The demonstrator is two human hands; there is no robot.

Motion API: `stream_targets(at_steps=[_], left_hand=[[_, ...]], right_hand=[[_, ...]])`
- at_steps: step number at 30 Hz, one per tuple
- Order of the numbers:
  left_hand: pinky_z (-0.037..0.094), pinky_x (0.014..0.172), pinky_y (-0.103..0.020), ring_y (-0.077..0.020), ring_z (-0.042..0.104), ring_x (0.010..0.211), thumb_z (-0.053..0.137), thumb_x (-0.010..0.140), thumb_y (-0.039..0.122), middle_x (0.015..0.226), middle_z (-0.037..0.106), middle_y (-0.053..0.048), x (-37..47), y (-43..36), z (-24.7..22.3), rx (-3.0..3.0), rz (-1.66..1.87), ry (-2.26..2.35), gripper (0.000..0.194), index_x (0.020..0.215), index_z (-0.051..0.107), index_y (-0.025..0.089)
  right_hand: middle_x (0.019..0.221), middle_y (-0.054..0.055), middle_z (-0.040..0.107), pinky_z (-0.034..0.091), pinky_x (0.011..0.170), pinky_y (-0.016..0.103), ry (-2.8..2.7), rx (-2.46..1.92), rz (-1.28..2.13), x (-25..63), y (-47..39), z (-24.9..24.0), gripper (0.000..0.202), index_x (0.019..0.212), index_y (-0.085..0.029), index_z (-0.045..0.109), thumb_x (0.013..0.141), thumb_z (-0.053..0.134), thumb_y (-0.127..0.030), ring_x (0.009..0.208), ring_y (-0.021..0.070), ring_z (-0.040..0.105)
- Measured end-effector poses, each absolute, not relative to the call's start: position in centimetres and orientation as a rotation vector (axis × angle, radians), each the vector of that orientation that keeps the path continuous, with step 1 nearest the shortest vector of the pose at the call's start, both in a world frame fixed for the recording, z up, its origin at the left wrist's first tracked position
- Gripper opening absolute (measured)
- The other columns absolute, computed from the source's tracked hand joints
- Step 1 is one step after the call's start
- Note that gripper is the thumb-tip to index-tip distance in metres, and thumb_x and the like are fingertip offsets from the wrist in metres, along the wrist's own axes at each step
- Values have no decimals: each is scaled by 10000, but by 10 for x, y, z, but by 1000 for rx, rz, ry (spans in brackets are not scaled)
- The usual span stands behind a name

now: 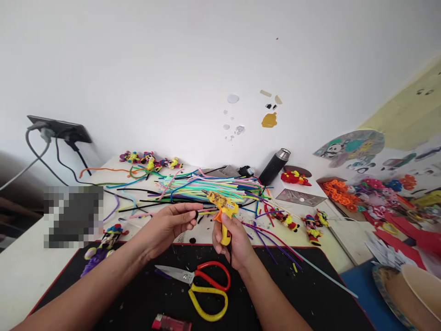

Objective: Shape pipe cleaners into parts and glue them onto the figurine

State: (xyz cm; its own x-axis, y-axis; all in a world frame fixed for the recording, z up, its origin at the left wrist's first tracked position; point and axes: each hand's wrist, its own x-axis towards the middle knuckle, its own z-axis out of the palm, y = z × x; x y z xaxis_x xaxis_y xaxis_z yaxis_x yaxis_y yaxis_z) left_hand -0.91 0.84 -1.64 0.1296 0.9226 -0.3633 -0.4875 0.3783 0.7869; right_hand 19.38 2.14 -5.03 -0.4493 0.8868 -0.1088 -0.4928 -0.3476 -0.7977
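**Glue gun in hand, small piece at its nozzle**

Nearest me, a pink plastic lighter (171,322) and red-and-yellow-handled scissors (203,285) lie unused on the black mat (310,294). My right hand (231,240) is clenched around the yellow hot-glue gun (222,209). My left hand (171,224) pinches a small dark piece (196,214) just beside the nozzle. Finished pipe-cleaner figures (312,227) stand on the table (20,271); many loose coloured pipe cleaners (206,187) remain, so I judge much work is left.

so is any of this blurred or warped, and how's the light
Head view: even, soft light with faint shadows; a pixelated block hides something at left; wide-angle lens bends the table edges; the right hand and its glue gun are sharp.
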Motion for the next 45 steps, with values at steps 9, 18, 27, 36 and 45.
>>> stream_targets(at_steps=[9,18,27,36,45], left_hand=[[501,666,-239,-133,598,688,790,814,347,774,673,-5,5,-7,-26,1079,742,981,252,998,776,174],[516,858,-294,-218,698,940,508,926,140,1069,723,-70,18,-57,-30,1999,108,1079,361,1149,766,260],[524,829,-309,-253,734,964,534,901,60,1115,730,-97,16,-65,-25,2167,-53,1072,381,1193,719,221],[480,726,-304,-255,729,901,548,831,25,1062,731,-82,8,-65,-10,2172,-169,1049,314,1045,685,209],[421,687,-300,-231,683,841,502,825,47,1017,721,-47,-4,-62,-6,2110,-36,1039,309,1014,657,235]], right_hand=[[545,-53,577,307,309,152,-829,-579,1955,208,17,-38,355,1013,-163,710,933,710,-509,342,81,516],[545,-55,565,304,308,155,-856,-627,1945,224,5,-31,331,1010,-166,713,945,694,-490,346,78,500],[531,-64,547,269,306,175,-948,-708,1864,227,16,-4,325,959,-170,687,901,738,-486,355,89,487],[532,-58,550,276,333,178,-1006,-870,1715,241,27,-1,374,947,-160,681,864,766,-515,377,99,517],[505,-62,513,279,329,183,-997,-933,1549,250,50,9,390,858,-169,670,798,815,-526,375,102,503]])
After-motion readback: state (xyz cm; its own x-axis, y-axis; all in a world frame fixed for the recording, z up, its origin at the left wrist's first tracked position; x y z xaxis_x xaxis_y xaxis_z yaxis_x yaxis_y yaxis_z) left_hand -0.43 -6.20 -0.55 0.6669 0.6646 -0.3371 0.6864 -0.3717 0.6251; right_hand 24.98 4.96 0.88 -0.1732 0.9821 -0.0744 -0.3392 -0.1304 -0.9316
